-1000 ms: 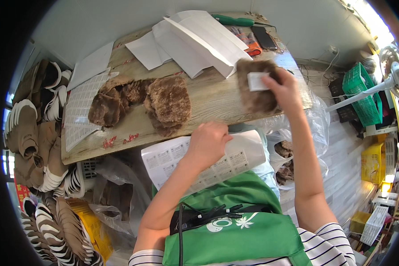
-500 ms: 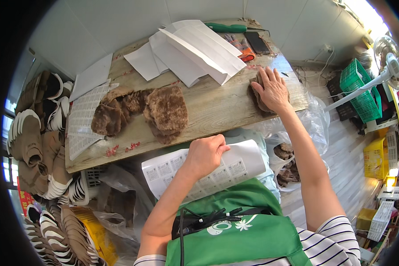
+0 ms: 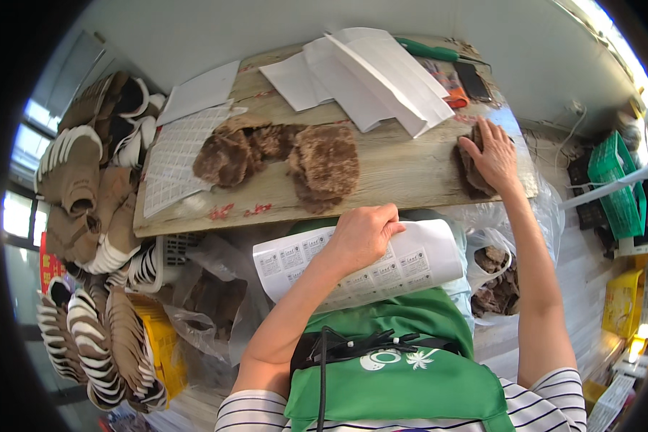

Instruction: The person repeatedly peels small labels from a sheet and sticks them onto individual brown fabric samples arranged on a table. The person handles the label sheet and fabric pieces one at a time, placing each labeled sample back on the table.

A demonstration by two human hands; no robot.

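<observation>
My left hand [image 3: 367, 234] is closed at the upper edge of a white sheet of printed labels [image 3: 417, 263], which lies tilted over my lap, curling at its right end. The fingertips are partly hidden. At the right end of the table, my right hand [image 3: 495, 157] rests with its fingers stretched out on a stack of brown fabric pieces [image 3: 469, 173], partly covered by the palm. Fluffy brown plush pieces lie left of the middle: a squarish one [image 3: 325, 162] and a crumpled one [image 3: 223, 155].
White papers [image 3: 381, 79], a green-handled tool [image 3: 428, 49], orange-grey gloves [image 3: 450, 90] and a dark phone [image 3: 473, 83] lie at the table's back. Another label sheet [image 3: 176, 162] is at the left. Brown shoe uppers [image 3: 72, 165] stack beside it; bags of brown pieces [image 3: 495, 288] stand below.
The whole view has shifted, so the table and both hands appear farther right. My right hand stays on the brown stack and my left stays closed at the label sheet.
</observation>
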